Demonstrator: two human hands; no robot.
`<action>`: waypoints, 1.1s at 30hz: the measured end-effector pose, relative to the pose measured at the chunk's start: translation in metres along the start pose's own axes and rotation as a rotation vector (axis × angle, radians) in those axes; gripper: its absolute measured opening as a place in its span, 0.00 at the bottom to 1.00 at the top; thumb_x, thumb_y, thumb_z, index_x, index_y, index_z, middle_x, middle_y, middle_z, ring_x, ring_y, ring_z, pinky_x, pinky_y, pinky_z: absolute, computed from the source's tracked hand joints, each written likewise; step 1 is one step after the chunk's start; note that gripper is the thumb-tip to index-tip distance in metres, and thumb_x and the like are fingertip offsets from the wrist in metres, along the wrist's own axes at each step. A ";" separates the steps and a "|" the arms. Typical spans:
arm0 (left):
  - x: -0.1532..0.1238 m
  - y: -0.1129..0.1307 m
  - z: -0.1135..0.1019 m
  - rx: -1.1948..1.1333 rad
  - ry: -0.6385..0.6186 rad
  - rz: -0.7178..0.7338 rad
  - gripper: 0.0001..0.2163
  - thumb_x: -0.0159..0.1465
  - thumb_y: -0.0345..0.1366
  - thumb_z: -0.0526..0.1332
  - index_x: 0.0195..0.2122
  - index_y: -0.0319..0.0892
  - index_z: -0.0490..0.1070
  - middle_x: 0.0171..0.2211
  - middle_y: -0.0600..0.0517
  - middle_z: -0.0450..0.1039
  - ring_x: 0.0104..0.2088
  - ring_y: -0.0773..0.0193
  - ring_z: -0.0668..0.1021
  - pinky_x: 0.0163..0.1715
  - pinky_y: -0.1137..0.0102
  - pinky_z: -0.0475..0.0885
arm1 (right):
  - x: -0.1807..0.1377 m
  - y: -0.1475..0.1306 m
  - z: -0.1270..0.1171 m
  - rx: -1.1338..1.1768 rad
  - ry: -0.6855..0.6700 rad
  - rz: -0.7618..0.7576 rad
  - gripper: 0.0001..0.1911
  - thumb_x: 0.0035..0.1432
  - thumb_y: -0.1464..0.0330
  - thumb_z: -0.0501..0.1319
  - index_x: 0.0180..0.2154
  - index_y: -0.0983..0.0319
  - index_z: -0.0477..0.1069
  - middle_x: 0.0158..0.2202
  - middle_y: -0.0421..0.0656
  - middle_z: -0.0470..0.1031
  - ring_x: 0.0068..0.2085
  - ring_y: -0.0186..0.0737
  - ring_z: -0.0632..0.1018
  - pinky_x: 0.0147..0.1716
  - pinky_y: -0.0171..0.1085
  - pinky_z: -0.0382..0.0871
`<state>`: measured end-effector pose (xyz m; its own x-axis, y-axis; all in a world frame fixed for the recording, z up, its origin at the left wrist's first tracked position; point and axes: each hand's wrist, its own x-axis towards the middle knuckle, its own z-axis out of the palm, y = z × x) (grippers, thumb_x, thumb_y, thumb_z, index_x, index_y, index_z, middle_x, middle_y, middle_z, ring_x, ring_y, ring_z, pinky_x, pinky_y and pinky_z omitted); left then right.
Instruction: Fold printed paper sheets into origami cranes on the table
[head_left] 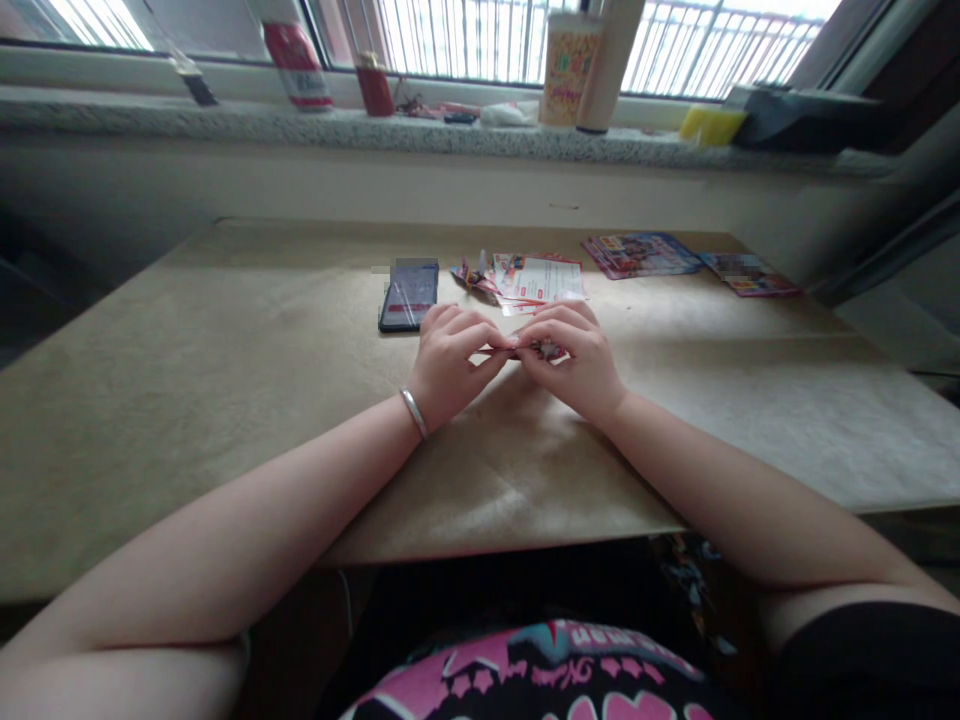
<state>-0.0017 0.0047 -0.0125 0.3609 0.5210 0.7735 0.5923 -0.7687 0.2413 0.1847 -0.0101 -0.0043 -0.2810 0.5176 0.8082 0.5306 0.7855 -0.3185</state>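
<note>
Above the middle of the table, my left hand (456, 358) and my right hand (571, 355) meet fingertip to fingertip. Both pinch a thin red printed piece (547, 349), seen nearly edge-on; whether it is a packet or a card I cannot tell. My fingers cover much of it. Just beyond my left hand lies a dark-edged phone (410, 296). White sheets with red borders (541, 278) lie past my right hand, with a crumpled, colourful wrapper (477, 278) beside them.
Toward the back right of the beige table (225, 400) lie a stack of colourful printed packets or booklets (643, 254) and another one (750, 274). Along the stone windowsill (465, 138) stand a red-and-white container (297, 62), a red bottle (374, 88), a patterned cup (568, 72) and a yellow block (711, 125).
</note>
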 end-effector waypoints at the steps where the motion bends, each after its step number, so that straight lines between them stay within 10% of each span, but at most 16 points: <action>1: 0.000 0.000 0.000 0.008 0.001 0.014 0.07 0.62 0.40 0.62 0.27 0.46 0.73 0.28 0.54 0.74 0.33 0.62 0.72 0.44 0.61 0.63 | 0.000 -0.001 0.000 -0.006 0.000 -0.006 0.04 0.53 0.71 0.63 0.29 0.55 0.73 0.31 0.39 0.77 0.40 0.41 0.75 0.45 0.45 0.69; 33: -0.002 -0.003 0.001 0.030 -0.001 0.021 0.09 0.61 0.38 0.62 0.24 0.45 0.70 0.28 0.54 0.73 0.31 0.62 0.71 0.41 0.61 0.62 | -0.001 0.016 -0.009 -0.243 -0.104 -0.068 0.05 0.51 0.73 0.61 0.28 0.57 0.71 0.36 0.41 0.76 0.44 0.45 0.72 0.47 0.46 0.67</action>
<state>-0.0039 0.0064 -0.0155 0.3742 0.5047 0.7780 0.6055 -0.7684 0.2072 0.2005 -0.0014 -0.0058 -0.3962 0.5084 0.7646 0.6805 0.7216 -0.1272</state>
